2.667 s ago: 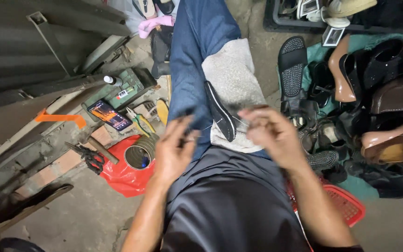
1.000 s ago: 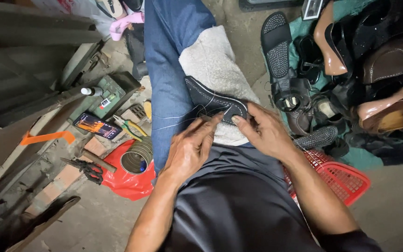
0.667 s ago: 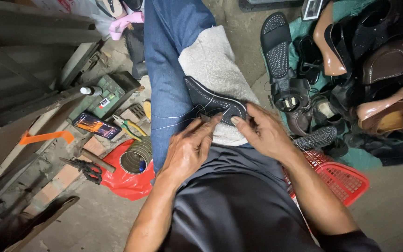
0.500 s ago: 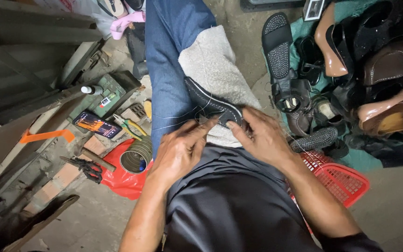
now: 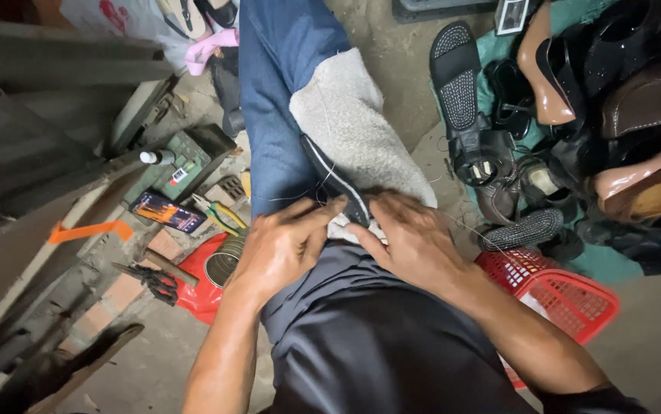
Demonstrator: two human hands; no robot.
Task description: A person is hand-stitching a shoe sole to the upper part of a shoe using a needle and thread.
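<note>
While both hands close in on it, a dark shoe (image 5: 336, 182) lies across the person's lap on a grey cloth (image 5: 349, 130) that pads the blue-trousered thigh, likely to steady the shoe and spare the leg. The left hand (image 5: 280, 245) is curled, fingertips pinching at the shoe's near end beside the sole edge; the right hand (image 5: 411, 239) presses its fingers flat against the same end from the other side, so the shoe is pinned between them. A thin thread (image 5: 468, 226) trails off to the right, though I cannot tell which hand holds it. Just right of the lap sits a red plastic basket (image 5: 568, 295), and beyond it a heap of shoes (image 5: 614, 115) and a black sandal (image 5: 457, 73). On the floor to the left lie a red bag (image 5: 200, 287), pliers with yellow handles (image 5: 219, 215) and a green box (image 5: 185, 165), all within arm's reach.
</note>
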